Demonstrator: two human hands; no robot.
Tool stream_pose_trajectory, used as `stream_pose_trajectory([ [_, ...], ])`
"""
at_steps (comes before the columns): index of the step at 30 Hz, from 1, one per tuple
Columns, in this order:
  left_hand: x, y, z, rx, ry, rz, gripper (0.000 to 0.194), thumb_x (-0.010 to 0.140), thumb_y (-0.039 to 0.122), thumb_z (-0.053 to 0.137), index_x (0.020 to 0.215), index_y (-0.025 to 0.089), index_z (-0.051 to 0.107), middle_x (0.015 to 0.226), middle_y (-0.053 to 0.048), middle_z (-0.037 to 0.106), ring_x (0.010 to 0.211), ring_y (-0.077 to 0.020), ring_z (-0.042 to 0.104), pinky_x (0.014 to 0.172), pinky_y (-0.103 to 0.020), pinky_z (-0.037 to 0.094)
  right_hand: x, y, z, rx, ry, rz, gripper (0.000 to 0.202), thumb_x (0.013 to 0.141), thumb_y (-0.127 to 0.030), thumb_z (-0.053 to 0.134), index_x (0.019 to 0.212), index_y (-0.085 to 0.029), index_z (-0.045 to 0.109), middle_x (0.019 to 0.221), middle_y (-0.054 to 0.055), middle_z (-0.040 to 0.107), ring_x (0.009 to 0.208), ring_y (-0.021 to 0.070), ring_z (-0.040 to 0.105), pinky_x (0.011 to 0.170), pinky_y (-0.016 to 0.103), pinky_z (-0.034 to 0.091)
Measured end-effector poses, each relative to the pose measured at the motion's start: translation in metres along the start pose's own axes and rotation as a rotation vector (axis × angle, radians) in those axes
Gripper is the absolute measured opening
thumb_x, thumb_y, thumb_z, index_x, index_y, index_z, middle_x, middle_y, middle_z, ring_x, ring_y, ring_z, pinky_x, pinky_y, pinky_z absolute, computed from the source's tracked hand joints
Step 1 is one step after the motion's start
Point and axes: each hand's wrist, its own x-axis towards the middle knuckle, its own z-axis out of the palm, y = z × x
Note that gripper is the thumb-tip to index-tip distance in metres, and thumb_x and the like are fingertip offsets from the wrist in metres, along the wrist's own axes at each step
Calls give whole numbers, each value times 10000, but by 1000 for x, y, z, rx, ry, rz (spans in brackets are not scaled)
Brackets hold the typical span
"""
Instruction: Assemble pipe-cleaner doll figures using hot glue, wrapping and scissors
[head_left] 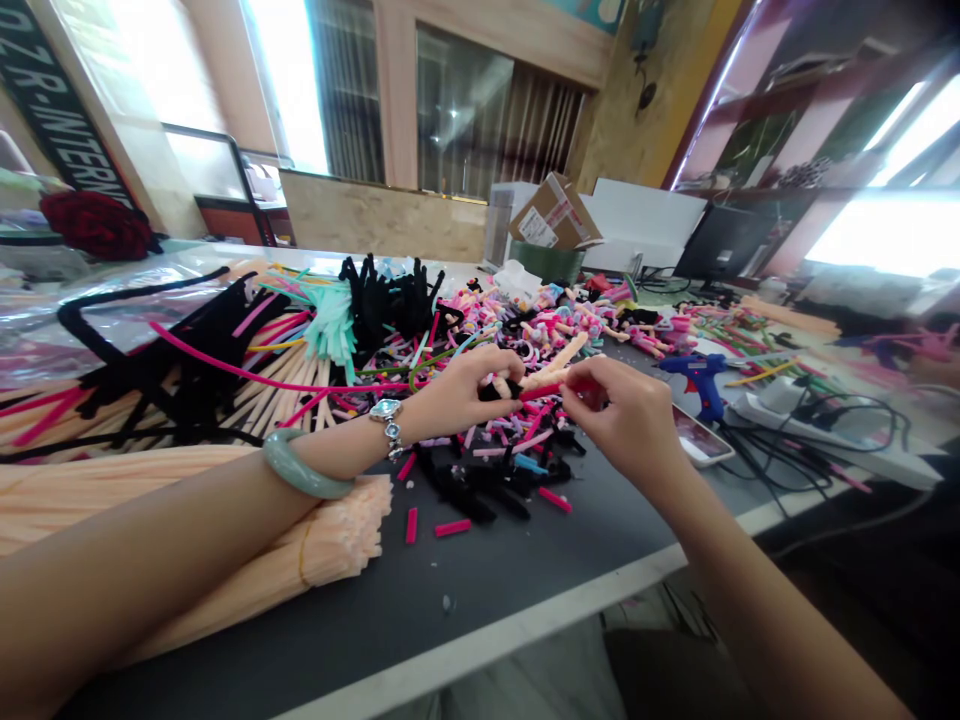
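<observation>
My left hand (461, 392), with a bracelet watch and a jade bangle on its arm, grips a small pipe-cleaner figure (538, 379) with black at one end and peach limbs sticking out to the right. My right hand (626, 405) is closed in a pinch at the end of a red-pink pipe cleaner (541, 391) lying along the figure. Its fingertips partly hide that end. Beneath both hands are black pipe cleaners (480, 490) and short pink cut pieces (452, 528).
A banded bundle of peach pipe cleaners (337, 530) lies under my left forearm. Behind are black stems (386, 300), turquoise stems (330, 325) and a heap of small colourful figures (555, 320). To the right are a blue glue gun (697, 380), a phone (701, 437) and a corded power strip (840, 435).
</observation>
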Motion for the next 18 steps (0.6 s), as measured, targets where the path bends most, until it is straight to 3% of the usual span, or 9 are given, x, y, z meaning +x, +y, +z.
stream_pose_trajectory([
  [18, -1, -1, 2, 9, 4, 18, 176, 750, 191, 622, 922, 199, 582, 922, -21, 593, 851, -151, 554, 742, -259, 447, -3, 1, 4, -69, 5, -62, 72, 824, -191, 525, 755, -202, 543, 700, 15, 617, 605, 130, 549, 599, 247, 407],
])
